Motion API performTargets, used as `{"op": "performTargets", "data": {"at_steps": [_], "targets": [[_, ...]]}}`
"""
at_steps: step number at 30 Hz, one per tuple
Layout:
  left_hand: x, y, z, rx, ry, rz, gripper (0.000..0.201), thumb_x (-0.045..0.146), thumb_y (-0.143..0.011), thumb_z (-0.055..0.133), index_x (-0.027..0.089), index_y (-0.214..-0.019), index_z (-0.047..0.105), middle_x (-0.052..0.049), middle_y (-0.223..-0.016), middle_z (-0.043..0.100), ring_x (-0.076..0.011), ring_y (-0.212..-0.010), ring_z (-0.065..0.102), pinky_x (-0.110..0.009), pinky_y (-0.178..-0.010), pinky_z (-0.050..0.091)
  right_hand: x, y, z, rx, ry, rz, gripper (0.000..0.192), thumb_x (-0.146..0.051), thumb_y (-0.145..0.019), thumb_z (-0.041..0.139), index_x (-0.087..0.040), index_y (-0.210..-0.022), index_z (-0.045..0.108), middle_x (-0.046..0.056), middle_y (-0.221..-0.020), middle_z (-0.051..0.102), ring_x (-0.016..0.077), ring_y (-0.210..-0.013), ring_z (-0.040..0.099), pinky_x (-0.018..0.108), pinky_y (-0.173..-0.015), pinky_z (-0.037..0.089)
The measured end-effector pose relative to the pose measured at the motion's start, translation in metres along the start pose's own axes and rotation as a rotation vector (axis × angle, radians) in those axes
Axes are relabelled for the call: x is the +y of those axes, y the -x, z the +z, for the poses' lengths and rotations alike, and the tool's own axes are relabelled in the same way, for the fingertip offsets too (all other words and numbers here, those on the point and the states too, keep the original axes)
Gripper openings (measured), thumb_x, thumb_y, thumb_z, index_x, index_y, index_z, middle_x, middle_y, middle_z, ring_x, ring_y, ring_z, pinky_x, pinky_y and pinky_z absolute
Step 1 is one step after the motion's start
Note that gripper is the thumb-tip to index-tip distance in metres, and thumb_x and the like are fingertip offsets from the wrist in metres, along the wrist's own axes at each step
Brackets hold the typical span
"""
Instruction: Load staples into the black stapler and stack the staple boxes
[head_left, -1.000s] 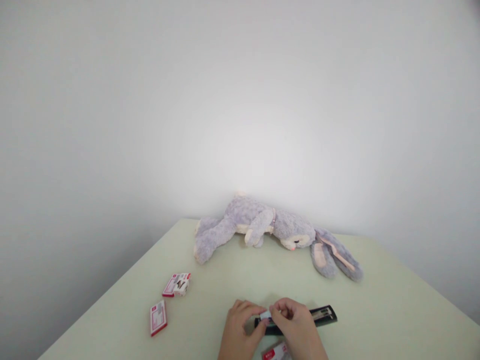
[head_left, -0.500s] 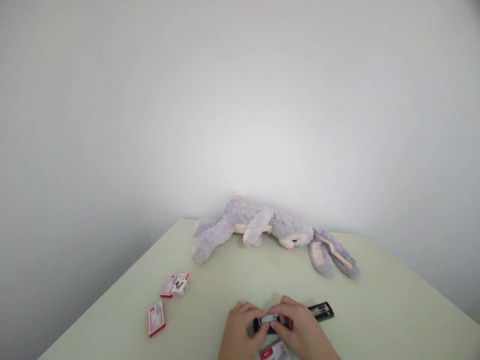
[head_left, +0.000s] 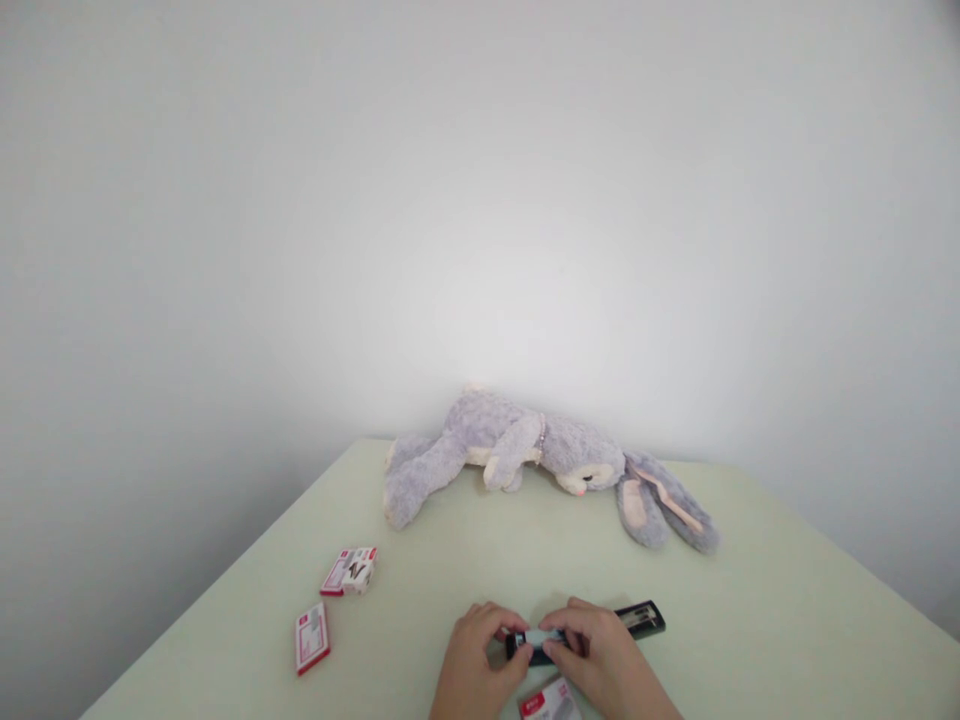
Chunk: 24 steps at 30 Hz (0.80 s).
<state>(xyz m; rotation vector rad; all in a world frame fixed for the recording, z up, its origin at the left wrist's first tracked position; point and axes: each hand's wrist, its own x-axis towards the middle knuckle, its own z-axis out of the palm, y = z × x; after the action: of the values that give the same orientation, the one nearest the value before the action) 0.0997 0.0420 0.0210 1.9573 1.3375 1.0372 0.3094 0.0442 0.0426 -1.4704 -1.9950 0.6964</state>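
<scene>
both hands, left hand [head_left: 474, 660] and right hand [head_left: 604, 665], have lowered, now pinching a small silvery strip [head_left: 541, 636] onto the long black stapler [head_left: 592, 632] between them.

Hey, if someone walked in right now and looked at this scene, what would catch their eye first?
The grey plush rabbit lying on its side at the far edge of the pale green table stands out most. Near the front edge, the left hand and right hand meet over a black stapler. Two small red-and-white boxes lie to the left.
</scene>
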Motion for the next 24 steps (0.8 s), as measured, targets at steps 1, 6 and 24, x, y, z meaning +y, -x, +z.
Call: {"op": "performTargets", "data": {"at_steps": [1, 6, 24], "targets": [[0.0, 0.0, 0.0, 0.0, 0.0, -0.003, 0.015, 0.02, -0.079, 0.07, 0.026, -0.092, 0.074, 0.0, -0.09, 0.074, -0.0197, -0.087, 0.065, -0.033, -0.086, 0.047, -0.001, -0.001, -0.001, -0.005, 0.016, 0.016, 0.019, -0.029, -0.082, 0.069, -0.029, -0.095, 0.082, -0.002, -0.068, 0.061, 0.014, -0.064, 0.058, 0.024, -0.063, 0.038], [-0.001, -0.001, 0.002, 0.007, -0.008, -0.011, 0.016, 0.019, -0.077, 0.07, 0.025, -0.091, 0.074, -0.001, -0.089, 0.074, -0.0198, -0.086, 0.064, -0.034, -0.087, 0.047, -0.013, -0.003, -0.006, -0.043, 0.088, 0.055, 0.018, -0.033, -0.083, 0.067, -0.033, -0.091, 0.082, -0.002, -0.069, 0.067, 0.0151, -0.064, 0.059, 0.026, -0.062, 0.036], [0.004, -0.001, 0.001, -0.021, -0.037, -0.039, 0.02, 0.014, -0.07, 0.07, 0.025, -0.087, 0.073, -0.001, -0.089, 0.071, -0.021, -0.088, 0.062, -0.034, -0.085, 0.044, -0.018, 0.018, 0.015, -0.065, -0.033, 0.102, 0.028, -0.037, -0.087, 0.054, -0.025, -0.106, 0.071, -0.007, -0.058, 0.047, 0.0146, -0.057, 0.05, 0.025, -0.058, 0.033]]}}
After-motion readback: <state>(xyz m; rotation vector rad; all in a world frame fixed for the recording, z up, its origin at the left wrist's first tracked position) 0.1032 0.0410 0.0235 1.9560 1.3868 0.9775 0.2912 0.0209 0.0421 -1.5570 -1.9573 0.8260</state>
